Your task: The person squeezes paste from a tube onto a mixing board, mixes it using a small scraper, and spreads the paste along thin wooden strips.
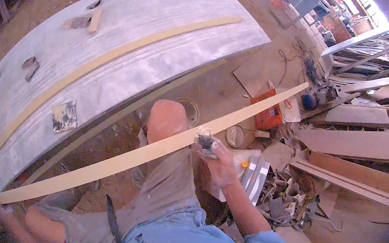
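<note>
A long, pale yellow wooden strip [114, 164] runs diagonally across my lap, from lower left to upper right, passing over my raised knee. At its lower left end, my left hand [5, 210] grips the strip; the fingers are dim and partly hidden. My right hand [222, 165] is closed around a small dark putty spreader [205, 144] with pale paste on its edge. The spreader is at the strip's near edge, around mid-length. In front of me lies a large whitish curved panel [152, 71], with a similar narrow strip [109, 57] lying along it.
A paste-smeared square plate [64, 117] and a small wood block [95, 20] rest on the panel, which has several ragged holes. To the right are a red box [266, 112], a round lid [235, 136], metal blades [257, 180] and heaped scrap boards [350, 143].
</note>
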A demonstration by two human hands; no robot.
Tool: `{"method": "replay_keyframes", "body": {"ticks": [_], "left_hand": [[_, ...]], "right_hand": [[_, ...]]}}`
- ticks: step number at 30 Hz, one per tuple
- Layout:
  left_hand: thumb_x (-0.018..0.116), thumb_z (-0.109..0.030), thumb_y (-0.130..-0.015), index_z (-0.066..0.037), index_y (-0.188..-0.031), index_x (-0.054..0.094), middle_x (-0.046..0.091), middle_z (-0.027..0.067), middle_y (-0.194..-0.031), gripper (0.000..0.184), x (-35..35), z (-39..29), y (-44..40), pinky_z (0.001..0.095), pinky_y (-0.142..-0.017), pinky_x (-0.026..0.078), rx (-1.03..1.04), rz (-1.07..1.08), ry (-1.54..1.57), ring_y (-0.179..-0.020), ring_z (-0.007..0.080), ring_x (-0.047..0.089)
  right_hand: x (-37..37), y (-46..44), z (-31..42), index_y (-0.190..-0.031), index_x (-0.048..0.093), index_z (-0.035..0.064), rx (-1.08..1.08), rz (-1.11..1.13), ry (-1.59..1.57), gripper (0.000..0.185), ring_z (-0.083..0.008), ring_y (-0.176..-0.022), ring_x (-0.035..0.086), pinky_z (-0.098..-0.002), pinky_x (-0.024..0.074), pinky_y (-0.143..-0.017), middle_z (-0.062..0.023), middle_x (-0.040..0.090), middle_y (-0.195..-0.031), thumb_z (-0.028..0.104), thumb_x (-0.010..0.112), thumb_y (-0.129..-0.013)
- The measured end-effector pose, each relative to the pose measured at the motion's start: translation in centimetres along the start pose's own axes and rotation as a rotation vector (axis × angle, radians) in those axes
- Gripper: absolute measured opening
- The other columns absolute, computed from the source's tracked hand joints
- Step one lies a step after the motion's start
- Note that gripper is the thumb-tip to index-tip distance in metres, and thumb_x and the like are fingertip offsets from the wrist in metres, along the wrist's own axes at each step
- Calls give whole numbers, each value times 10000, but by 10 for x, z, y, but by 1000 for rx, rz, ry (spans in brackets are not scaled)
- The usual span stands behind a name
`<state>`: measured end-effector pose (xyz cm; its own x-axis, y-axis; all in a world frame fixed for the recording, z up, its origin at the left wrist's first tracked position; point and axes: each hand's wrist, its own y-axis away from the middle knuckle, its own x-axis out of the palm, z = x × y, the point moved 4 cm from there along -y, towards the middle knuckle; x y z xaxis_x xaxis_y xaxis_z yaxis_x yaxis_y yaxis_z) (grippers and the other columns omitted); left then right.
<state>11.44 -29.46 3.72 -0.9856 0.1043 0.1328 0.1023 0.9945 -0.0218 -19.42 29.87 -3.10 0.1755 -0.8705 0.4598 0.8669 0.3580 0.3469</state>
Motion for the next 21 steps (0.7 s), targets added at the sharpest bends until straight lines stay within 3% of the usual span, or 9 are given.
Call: {"method": "replay_keyframes", "body": {"ticks": [5, 9, 10, 11, 12, 15, 18, 19, 21], "left_hand": [[583, -210, -934, -48, -1223, 535, 606, 99, -1063, 335, 11, 16, 16, 397, -894, 509, -45, -11, 40, -985, 236, 605], [578, -189, -941, -58, -1219, 539, 610, 89, -1042, 310, 10, 26, 30, 384, -873, 519, -82, -24, 80, -962, 223, 611], [576, -184, -943, -61, -1218, 540, 611, 87, -1037, 304, 7, 27, 36, 381, -868, 522, -86, -33, 98, -956, 220, 612], [575, -179, -945, -64, -1217, 541, 611, 84, -1032, 298, 4, 27, 45, 378, -863, 524, -88, -44, 113, -951, 216, 614], [573, -174, -947, -66, -1217, 542, 612, 82, -1027, 292, 5, 27, 59, 375, -858, 527, -94, -59, 128, -945, 213, 615], [569, -158, -952, -74, -1214, 545, 615, 74, -1012, 276, 36, 35, 106, 365, -842, 534, -144, -65, 215, -928, 204, 619], [650, -103, -925, -114, -1278, 478, 623, 57, -1097, 393, 92, 25, 137, 476, -914, 518, -158, 50, 622, -974, 217, 630], [543, -293, -996, -140, -1265, 468, 595, 76, -1123, 319, 91, 30, 137, 474, -971, 483, -92, 194, 598, -1072, 269, 575], [531, -328, -1004, -138, -1258, 477, 595, 72, -1127, 322, 95, 20, 142, 485, -984, 469, -82, 184, 535, -1093, 270, 575]], "right_hand": [[-12, -21, 29, -1346, 517, 10, -209, -65, 220, 433, -233, -1205, 568, -407, 442, -1034, -107, 599, -1297, 253, 539, -988], [-51, -76, 89, -1248, 589, 46, -322, -118, -316, 323, -225, -1100, 617, -416, 518, -946, -92, 648, -1215, 218, 570, -976], [-84, -99, 103, -1205, 612, 64, -426, 143, -330, 277, -223, -1013, 635, -424, 532, -917, -81, 669, -1161, 219, 572, -978], [-111, -120, 112, -1206, 611, 69, -446, -267, -434, 280, -235, -987, 624, -440, 529, -913, -82, 667, -1151, 232, 565, -983], [-167, -148, 117, -1216, 608, 77, -429, -69, -434, 300, -262, -1050, 602, -471, 505, -952, -97, 652, -1192, 247, 578, -971], [-185, -155, 115, -1379, 512, 125, -231, -257, -448, 473, -387, -1226, 533, -602, 492, -972, -94, 555, -1360, 344, 544, -961], [-199, -142, 101, -1401, 485, 81, -410, -225, 213, 475, -347, -1290, 481, -521, 439, -1055, -133, 407, -1485, 211, 589, -956], [-197, -135, 96, -1408, 476, 66, -430, -187, 279, 482, -334, -1311, 464, -494, 421, -1083, -146, 357, -1526, 167, 605, -955], [-167, -143, 85, -1404, 478, 52, -225, -5, -83, 474, -329, -1305, 466, -458, 426, -1088, -142, 338, -1535, 173, 600, -962]]}}
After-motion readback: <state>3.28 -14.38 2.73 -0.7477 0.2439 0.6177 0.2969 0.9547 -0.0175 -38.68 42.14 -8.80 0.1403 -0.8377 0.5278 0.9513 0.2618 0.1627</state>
